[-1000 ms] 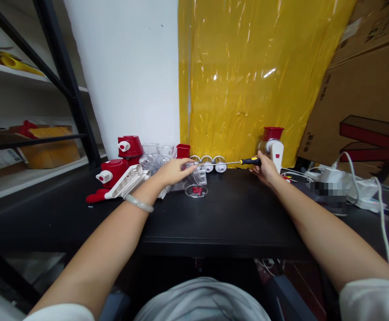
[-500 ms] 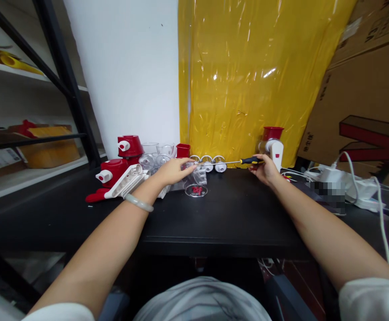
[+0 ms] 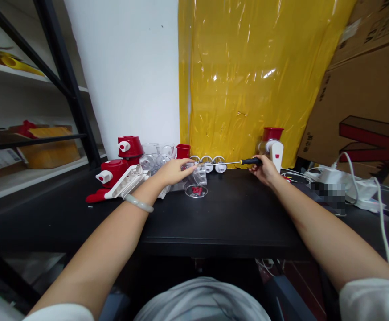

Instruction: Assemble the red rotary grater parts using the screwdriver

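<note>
My left hand [image 3: 176, 171] is closed on the top of a clear plastic housing [image 3: 199, 178], its thumb stretched along the upper side. A clear round dish [image 3: 196, 195] with small red pieces [image 3: 197, 191] in it sits at the foot of the housing. In my right hand [image 3: 264, 170] is a screwdriver [image 3: 249, 161] with a black and yellow handle, held level. Its metal shaft points left and reaches the upper part of the housing. Whether the tip is on a screw is too small to tell.
Red housings [image 3: 112, 171], white arms [image 3: 129, 180] and clear hoppers [image 3: 150, 156] crowd the left. Behind stand clear drums [image 3: 220, 164] with white ends and a red hopper [image 3: 183, 150]. A red-and-white grater-like unit [image 3: 276, 151] stands right, near white cables and adapters [image 3: 361, 189].
Almost nothing differs. The screwdriver handle in my right hand looks slightly turned, while the left hand and the housing stay in place.
</note>
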`<state>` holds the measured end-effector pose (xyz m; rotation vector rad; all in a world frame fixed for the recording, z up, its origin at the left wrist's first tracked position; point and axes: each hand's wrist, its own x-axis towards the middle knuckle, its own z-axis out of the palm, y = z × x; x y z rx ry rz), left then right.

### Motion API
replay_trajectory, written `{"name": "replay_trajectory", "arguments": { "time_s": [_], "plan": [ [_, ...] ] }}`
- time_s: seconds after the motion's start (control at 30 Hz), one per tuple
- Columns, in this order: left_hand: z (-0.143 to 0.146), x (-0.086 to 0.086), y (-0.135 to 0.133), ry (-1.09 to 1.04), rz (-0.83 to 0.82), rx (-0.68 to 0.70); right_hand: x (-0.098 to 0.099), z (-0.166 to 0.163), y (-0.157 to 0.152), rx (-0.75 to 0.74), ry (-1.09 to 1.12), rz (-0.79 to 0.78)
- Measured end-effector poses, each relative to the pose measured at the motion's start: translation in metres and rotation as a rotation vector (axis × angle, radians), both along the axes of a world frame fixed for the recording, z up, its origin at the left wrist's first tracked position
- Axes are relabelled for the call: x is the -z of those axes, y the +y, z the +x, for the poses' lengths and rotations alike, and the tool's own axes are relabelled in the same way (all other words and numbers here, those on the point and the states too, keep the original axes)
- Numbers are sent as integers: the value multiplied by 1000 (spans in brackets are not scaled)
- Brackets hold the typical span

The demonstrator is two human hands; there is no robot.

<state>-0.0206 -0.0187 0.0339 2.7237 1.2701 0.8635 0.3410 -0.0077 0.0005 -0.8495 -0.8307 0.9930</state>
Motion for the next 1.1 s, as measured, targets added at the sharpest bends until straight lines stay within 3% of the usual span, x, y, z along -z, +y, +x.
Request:
{"name": "replay_trajectory", "arguments": {
  "time_s": [0.23, 0.6, 1.1],
  "plan": [
    [0, 0, 0, 4, 1, -1, 1, 0, -1, 34, 52, 19],
    [0, 0, 0, -9, -5, 7, 4, 5, 8, 165, -151, 14],
    [0, 0, -1, -12, -5, 5, 1, 5, 2, 12, 3, 62]
  ]
}}
